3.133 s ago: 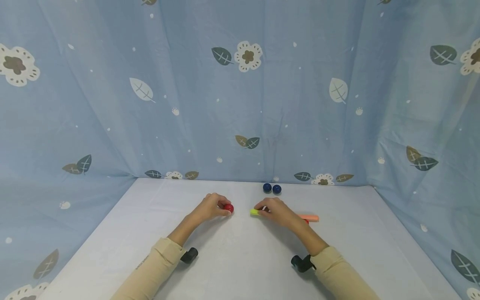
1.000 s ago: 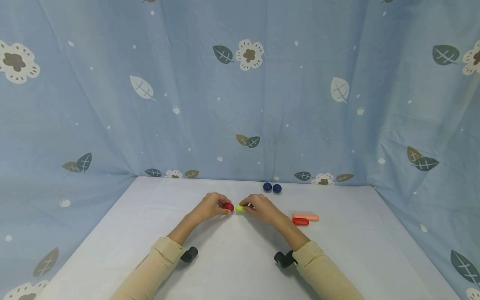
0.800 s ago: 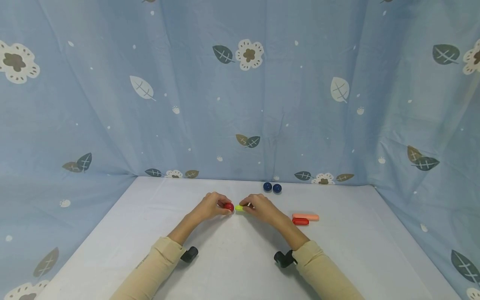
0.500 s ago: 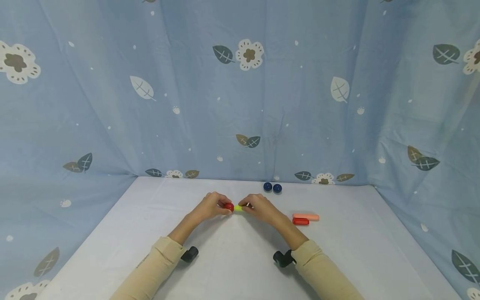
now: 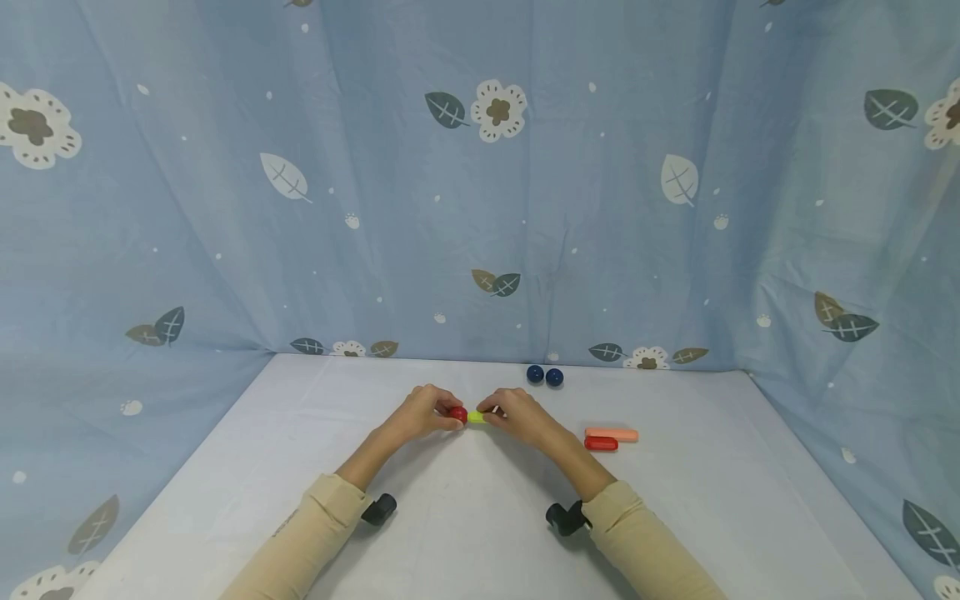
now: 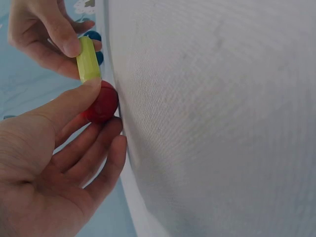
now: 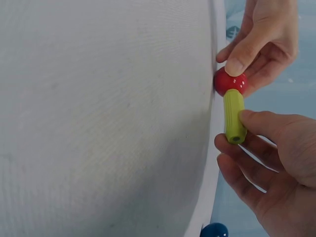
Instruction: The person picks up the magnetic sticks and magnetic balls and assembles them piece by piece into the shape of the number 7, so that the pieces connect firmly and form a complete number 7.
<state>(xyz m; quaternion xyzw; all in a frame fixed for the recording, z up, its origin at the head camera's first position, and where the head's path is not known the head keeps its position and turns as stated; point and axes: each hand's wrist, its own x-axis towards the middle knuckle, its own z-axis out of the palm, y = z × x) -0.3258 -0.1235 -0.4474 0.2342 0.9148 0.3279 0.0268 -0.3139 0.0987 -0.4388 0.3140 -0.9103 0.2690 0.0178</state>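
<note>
Joining appears underway: left hand pinches glossy red ball, right hand pinches ridged yellow-green rod against it; next move likely requires alignment.

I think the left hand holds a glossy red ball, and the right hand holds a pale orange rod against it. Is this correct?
Not quite: the right hand holds a ridged yellow-green rod against the glossy red ball, as the right wrist view shows. The pale orange rod lies on the white table in the head view. The left hand does hold the ball.
</note>
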